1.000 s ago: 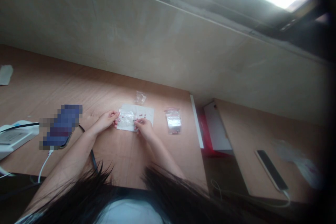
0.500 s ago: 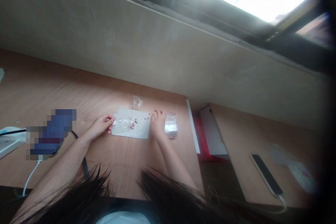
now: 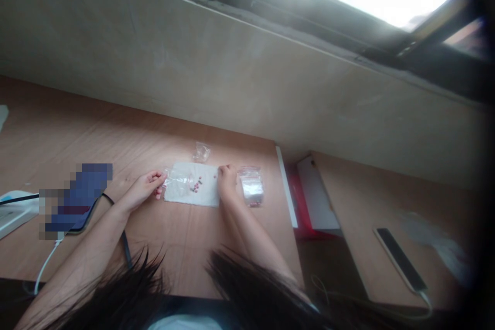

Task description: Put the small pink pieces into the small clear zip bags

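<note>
My left hand [image 3: 144, 190] pinches the edge of a clear plastic bag [image 3: 177, 178], which lies over the left end of a white paper sheet [image 3: 204, 188]. A small cluster of red beads [image 3: 196, 184] rests on the sheet's middle. My right hand [image 3: 228, 181] sits at the sheet's right edge with its fingers bunched; anything in them is too small to see. Just right of that hand lies a small zip bag [image 3: 251, 186] with a red seal. Another crumpled clear bag [image 3: 201, 152] lies beyond the sheet.
A pixelated blue object [image 3: 76, 200] and a white power strip [image 3: 15, 209] with cables lie left on the wooden desk [image 3: 166, 247]. Past its right end stand a red-and-white box [image 3: 314, 197] and a second desk holding a phone [image 3: 400, 260].
My right hand has moved from over the sheet to its right edge, next to the zip bag. The left hand stays on the clear bag. The view has shifted slightly.
</note>
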`<state>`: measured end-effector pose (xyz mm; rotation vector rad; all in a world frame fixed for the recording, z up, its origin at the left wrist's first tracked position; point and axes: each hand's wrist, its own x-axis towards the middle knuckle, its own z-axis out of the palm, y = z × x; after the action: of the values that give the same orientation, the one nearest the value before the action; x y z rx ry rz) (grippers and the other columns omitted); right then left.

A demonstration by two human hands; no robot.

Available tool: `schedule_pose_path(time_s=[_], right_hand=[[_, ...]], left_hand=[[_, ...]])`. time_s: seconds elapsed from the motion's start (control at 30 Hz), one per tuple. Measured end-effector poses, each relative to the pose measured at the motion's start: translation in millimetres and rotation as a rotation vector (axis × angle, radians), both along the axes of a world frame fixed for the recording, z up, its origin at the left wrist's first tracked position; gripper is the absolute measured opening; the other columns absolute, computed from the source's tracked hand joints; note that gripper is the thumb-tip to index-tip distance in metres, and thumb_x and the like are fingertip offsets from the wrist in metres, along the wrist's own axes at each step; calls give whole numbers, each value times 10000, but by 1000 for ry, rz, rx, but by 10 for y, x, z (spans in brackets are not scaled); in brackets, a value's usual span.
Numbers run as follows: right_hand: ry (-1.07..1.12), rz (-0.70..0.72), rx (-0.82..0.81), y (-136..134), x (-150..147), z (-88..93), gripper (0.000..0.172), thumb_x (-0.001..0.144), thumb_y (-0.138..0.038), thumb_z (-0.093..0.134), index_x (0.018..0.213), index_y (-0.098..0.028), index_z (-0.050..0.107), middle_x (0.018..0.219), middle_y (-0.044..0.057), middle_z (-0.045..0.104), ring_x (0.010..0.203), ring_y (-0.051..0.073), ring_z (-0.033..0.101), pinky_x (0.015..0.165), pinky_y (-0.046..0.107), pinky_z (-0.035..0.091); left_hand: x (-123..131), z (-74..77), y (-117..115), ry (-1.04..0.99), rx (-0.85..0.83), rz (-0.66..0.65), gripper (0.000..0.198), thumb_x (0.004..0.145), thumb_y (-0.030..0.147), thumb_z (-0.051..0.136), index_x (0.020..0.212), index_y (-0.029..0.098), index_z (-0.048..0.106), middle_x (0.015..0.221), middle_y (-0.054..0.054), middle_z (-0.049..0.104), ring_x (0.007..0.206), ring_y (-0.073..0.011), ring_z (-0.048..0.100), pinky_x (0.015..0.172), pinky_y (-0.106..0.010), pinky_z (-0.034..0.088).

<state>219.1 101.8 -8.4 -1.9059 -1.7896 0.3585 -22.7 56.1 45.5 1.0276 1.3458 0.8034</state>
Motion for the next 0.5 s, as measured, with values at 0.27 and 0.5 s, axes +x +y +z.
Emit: schedule_pose_path(time_s=[0.27,0.5], right_hand=[[56,-11,5,-42,-4,116,177,703,-148,455,743,-173,625,761,58,607,743,167,497,682,256,329],[-79,-75,19,-324,176,248,182,710,-149,420,777,-122,587,803,118,561,787,209,452,703,300,321]], left_hand=[[-3,-86,16,-50,-2,5,297,649,415,577,697,139,480,495,55,475,386,-52,434,350,-162,364],[-40,-94,5,-45,19,1,299,646,423,578,674,140,483,488,54,476,392,-53,437,348,-155,364]])
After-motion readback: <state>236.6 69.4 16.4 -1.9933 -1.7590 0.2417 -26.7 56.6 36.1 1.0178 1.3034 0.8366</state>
